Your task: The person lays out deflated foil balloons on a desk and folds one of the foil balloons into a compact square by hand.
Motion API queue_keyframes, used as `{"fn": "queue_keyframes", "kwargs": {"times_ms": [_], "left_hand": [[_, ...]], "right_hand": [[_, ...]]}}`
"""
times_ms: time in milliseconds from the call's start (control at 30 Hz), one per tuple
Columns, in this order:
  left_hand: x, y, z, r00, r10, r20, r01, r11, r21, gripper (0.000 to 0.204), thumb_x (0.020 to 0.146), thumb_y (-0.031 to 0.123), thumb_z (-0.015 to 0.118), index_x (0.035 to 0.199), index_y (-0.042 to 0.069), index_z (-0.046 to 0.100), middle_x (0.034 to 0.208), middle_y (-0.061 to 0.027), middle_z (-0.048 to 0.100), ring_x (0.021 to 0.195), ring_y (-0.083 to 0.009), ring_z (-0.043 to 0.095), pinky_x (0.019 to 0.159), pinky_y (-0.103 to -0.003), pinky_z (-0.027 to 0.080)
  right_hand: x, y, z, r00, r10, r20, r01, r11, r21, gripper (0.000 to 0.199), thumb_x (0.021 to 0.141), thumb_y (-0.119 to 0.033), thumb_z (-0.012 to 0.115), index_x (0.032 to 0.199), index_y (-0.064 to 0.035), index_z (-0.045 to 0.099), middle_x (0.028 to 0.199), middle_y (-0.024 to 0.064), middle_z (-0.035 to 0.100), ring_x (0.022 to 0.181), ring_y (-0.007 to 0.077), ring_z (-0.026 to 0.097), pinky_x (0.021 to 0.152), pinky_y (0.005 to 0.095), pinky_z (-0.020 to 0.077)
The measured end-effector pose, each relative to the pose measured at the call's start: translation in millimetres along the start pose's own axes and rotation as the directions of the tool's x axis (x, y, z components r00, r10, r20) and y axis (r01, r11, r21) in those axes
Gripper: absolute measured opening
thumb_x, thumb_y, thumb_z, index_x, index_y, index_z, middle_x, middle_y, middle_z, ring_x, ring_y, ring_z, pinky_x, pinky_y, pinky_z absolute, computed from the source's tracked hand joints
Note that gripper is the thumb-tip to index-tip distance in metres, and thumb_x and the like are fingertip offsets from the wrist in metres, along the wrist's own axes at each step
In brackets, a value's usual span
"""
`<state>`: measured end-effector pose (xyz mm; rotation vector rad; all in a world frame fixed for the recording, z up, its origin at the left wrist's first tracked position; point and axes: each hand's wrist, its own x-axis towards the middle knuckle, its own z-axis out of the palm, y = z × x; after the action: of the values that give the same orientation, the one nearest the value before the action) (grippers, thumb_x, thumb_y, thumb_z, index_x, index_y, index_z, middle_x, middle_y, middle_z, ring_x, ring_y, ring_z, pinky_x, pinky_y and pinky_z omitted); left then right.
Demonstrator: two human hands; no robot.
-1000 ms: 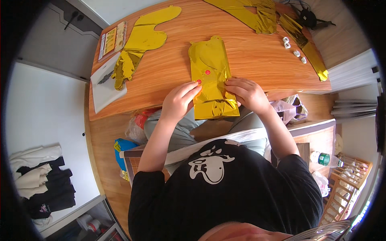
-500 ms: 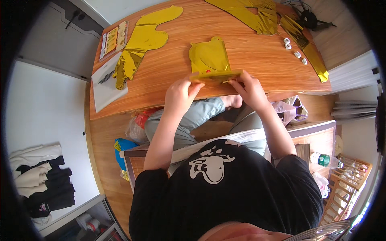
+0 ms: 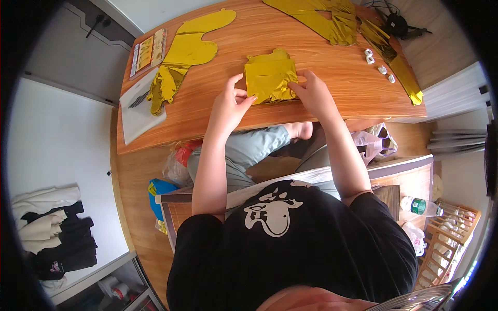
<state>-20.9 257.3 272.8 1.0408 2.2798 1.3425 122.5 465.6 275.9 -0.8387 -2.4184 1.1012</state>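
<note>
A flat gold foil balloon, folded over into a rough square, lies near the table's front edge. Creases run across its lower right part, and a rounded tab sticks out at its far side. At its near left corner my left hand pinches the foil between thumb and a bent finger, the index finger stretched up along the side. My right hand grips the right edge with thumb and fingertips. Part of that grip is hidden behind the hand.
More flat gold foil balloons lie at the far left, far right and along the right edge. Several white rolls stand on the right. A clear plastic sleeve and a picture card are at the left.
The near flap of the foil balloon has gone from raised between both hands to folded flat over the rest. Both hands have lowered to its sides, the left index finger now stretched out.
</note>
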Motion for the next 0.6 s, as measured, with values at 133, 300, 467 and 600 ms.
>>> {"fn": "queue_keyframes", "kwargs": {"times_ms": [133, 300, 467, 600], "left_hand": [[4, 2, 0, 1.0, 0.01, 0.008, -0.011, 0.994, 0.106, 0.063, 0.092, 0.019, 0.077, 0.146, 0.006, 0.046, 0.095, -0.0124, 0.075, 0.083, -0.0245, 0.073, 0.077, -0.037, 0.056], [6, 7, -2, 0.995, -0.036, 0.089, 0.025, 0.992, 0.122, 0.062, 0.09, 0.017, 0.077, 0.144, 0.003, 0.049, 0.094, -0.0126, 0.072, 0.085, -0.0241, 0.071, 0.078, -0.037, 0.056], [8, 12, -4, 0.996, -0.05, 0.08, 0.04, 0.993, 0.114, 0.062, 0.088, 0.016, 0.079, 0.142, 0.003, 0.051, 0.099, -0.0128, 0.071, 0.085, -0.0246, 0.071, 0.08, -0.037, 0.056], [15, 14, -7, 0.998, 0.03, 0.054, -0.041, 0.976, 0.212, 0.06, 0.089, 0.02, 0.079, 0.141, 0.005, 0.053, 0.121, -0.0131, 0.067, 0.098, -0.0248, 0.07, 0.086, -0.039, 0.056]], "right_hand": [[8, 4, 5, 0.999, 0.051, -0.012, -0.052, 0.996, -0.076, 0.047, 0.092, -0.029, 0.074, 0.129, -0.0018, 0.063, 0.093, 0.0224, 0.075, 0.086, 0.0325, 0.074, 0.076, 0.0389, 0.0556], [6, -5, 4, 0.998, 0.042, -0.048, -0.049, 0.988, -0.147, 0.049, 0.091, -0.032, 0.075, 0.129, -0.0031, 0.064, 0.094, 0.0217, 0.075, 0.089, 0.0323, 0.074, 0.078, 0.0396, 0.0558], [5, -8, 2, 0.997, 0.065, -0.029, -0.069, 0.985, -0.158, 0.052, 0.091, -0.034, 0.074, 0.132, -0.0047, 0.062, 0.097, 0.0193, 0.076, 0.091, 0.0335, 0.074, 0.081, 0.0416, 0.0557], [2, -10, 3, 0.997, 0.064, -0.04, -0.07, 0.98, -0.186, 0.052, 0.092, -0.035, 0.074, 0.133, -0.0053, 0.061, 0.097, 0.0187, 0.076, 0.091, 0.0338, 0.074, 0.081, 0.0423, 0.0555]]}}
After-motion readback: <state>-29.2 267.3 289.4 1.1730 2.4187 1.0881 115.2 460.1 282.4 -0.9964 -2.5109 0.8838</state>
